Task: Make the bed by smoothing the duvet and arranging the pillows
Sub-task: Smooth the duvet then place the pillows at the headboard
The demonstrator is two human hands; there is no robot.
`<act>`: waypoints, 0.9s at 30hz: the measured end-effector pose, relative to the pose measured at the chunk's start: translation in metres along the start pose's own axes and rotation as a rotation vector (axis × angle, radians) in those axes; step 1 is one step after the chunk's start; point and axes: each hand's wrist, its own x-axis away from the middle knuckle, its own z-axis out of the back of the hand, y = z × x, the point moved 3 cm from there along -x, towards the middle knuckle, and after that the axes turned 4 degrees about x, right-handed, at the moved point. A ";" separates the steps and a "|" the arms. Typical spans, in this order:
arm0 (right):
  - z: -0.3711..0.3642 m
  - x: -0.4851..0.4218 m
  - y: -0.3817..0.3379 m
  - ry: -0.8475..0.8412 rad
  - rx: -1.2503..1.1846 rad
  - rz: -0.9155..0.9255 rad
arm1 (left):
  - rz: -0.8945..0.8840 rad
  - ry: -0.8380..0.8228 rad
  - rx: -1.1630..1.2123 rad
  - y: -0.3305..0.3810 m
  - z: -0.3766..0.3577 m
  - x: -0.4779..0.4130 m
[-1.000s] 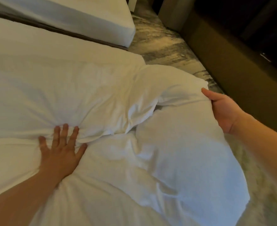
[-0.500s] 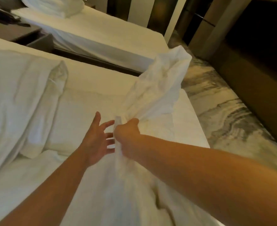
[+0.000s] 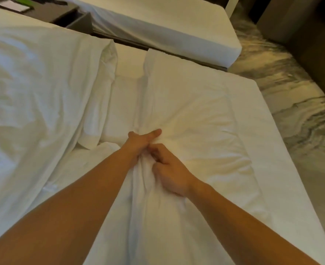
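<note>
— Where's the duvet (image 3: 196, 115)?
— Mid-bed (image 3: 284, 169), bunched into a ridge. The right hand (image 3: 172, 175) grips that ridge with curled fingers; the left hand (image 3: 141, 142), at its 11 o'clock, lays straight, closed fingers on it.
— Around it?
— Second bed (image 3: 167, 22) at 1 o'clock, nightstand (image 3: 68, 14) at 11, marbled floor (image 3: 291, 83) at 3.

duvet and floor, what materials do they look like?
Duvet: white woven fabric, probably cotton, matte; it creases softly and bunches where the right hand grips it. Floor: grey-cream swirled pattern, matte; patterned carpet or marble-look stone, cannot tell.
</note>
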 end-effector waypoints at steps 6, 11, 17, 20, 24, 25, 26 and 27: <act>-0.037 0.123 0.051 0.275 0.805 -0.192 | -0.081 0.118 -0.215 -0.003 -0.036 -0.010; -0.104 0.130 0.059 0.384 0.759 -0.252 | -0.214 0.145 -0.334 0.006 -0.043 -0.001; -0.103 0.118 0.071 0.221 0.707 -0.451 | -0.245 0.099 -0.191 0.009 -0.024 0.002; -0.094 0.130 0.072 0.115 0.630 -0.381 | -0.285 0.072 -0.162 0.018 -0.019 0.008; -0.081 0.130 0.028 0.058 0.457 -0.293 | -0.393 0.038 -0.151 0.048 -0.009 0.027; -0.081 0.130 0.012 0.071 0.404 -0.259 | -0.434 0.030 -0.161 0.064 -0.005 0.033; -0.081 0.128 -0.007 0.093 0.353 -0.213 | -0.476 0.034 -0.170 0.084 -0.001 0.038; -0.080 0.125 -0.025 0.124 0.301 -0.166 | -0.509 0.036 -0.164 0.106 0.004 0.045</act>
